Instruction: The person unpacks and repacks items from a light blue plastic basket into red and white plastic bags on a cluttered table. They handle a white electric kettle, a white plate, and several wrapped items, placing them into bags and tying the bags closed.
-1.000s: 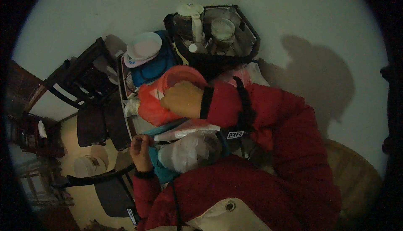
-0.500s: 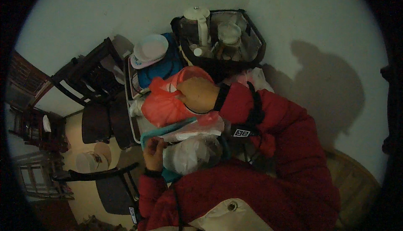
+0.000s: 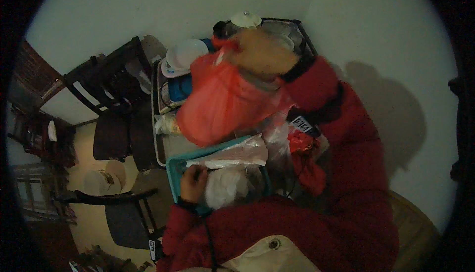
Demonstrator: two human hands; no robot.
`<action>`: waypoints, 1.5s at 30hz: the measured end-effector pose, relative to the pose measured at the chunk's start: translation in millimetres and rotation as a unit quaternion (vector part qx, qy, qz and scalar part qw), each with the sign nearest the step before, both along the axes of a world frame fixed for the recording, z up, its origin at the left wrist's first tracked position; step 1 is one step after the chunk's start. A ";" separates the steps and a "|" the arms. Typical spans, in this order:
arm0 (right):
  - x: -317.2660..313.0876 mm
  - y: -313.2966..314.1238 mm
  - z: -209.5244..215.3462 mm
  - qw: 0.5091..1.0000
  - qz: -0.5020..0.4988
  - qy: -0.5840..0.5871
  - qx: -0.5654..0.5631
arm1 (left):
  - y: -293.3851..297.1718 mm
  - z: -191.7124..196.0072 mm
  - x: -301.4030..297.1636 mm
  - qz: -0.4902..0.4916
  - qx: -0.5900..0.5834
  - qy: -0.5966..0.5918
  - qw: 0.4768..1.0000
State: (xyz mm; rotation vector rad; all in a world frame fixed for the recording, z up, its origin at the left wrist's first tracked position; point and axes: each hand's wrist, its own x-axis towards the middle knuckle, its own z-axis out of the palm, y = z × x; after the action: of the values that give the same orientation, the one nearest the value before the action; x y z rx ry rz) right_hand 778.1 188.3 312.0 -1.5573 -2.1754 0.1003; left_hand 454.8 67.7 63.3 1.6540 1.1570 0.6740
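A red plastic bag (image 3: pixel 225 101) hangs from my right hand (image 3: pixel 262 52), which is closed on its gathered top. The hand is smeared by motion, and the bag's contents do not show. Below the bag stands a teal basket (image 3: pixel 173 173). In it lie a flat white plastic packet (image 3: pixel 232 154) and a clear bag with something white inside (image 3: pixel 227 187). My left hand (image 3: pixel 193 183) rests at the basket's left side with its fingers curled; what they hold, if anything, is hidden.
Behind my right hand is a black-rimmed bag (image 3: pixel 304 32) with a white-lidded jug (image 3: pixel 246 20). White plates (image 3: pixel 187 54) are stacked left of it. A clear bag and red plastic (image 3: pixel 307 153) lie by my right sleeve. Dark chairs (image 3: pixel 116 141) stand left, a wall right.
My right hand has lifted the red bag up and away from the table, toward the black-rimmed bag. My left hand has shifted slightly and stays at the basket.
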 end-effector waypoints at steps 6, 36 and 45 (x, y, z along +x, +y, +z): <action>52.3 -46.5 93.9 0.963 -0.167 0.210 0.019 | 10.0 14.9 1.2 -0.029 -0.009 0.003 1.000; 238.6 42.7 -8.2 0.919 -0.343 -0.171 0.097 | 7.2 -8.0 10.9 0.077 -0.104 -0.025 0.991; 173.6 137.1 -63.4 0.919 -0.203 -0.325 0.093 | 16.4 6.0 18.4 0.043 -0.064 0.054 0.996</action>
State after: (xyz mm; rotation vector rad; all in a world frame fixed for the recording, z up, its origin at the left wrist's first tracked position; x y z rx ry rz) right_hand 951.8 325.5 248.6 -2.0887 -2.1485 -0.8429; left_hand 473.3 84.1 69.3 1.5545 1.3271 0.5578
